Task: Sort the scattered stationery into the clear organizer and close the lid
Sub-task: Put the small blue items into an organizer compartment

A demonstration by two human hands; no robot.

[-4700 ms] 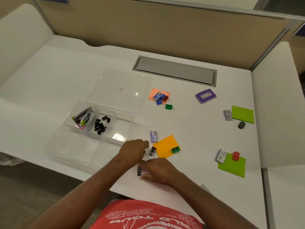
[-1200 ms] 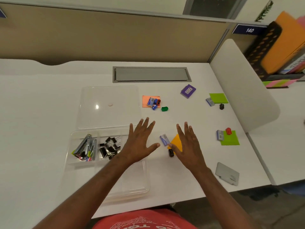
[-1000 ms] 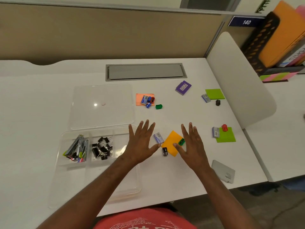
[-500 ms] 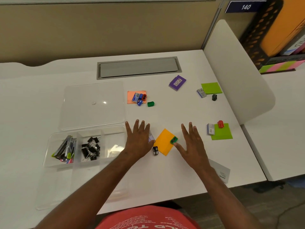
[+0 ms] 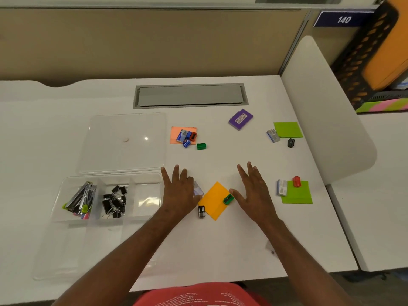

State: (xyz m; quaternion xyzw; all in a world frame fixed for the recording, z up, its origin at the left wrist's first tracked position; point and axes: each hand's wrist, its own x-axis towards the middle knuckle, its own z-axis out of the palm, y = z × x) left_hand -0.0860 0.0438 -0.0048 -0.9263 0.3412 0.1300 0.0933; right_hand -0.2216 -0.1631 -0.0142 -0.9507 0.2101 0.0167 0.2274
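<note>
The clear organizer lies at the front left, with pens and black binder clips in its back compartments. Its clear lid lies flat behind it. My left hand rests flat with fingers spread, partly covering a small staple box. My right hand lies flat and open, its thumb beside a green sharpener on an orange sticky pad. A black binder clip lies between my hands.
Farther back lie a peach pad with small items, a green sharpener, a purple box, two green pads with staple boxes, a black sharpener and a red one. A rounded white divider bounds the right.
Earlier my hands picked up binder clips near the front edge. Since a second ago both hands have stayed flat and spread, the left sliding over the staple box; the view has tilted.
</note>
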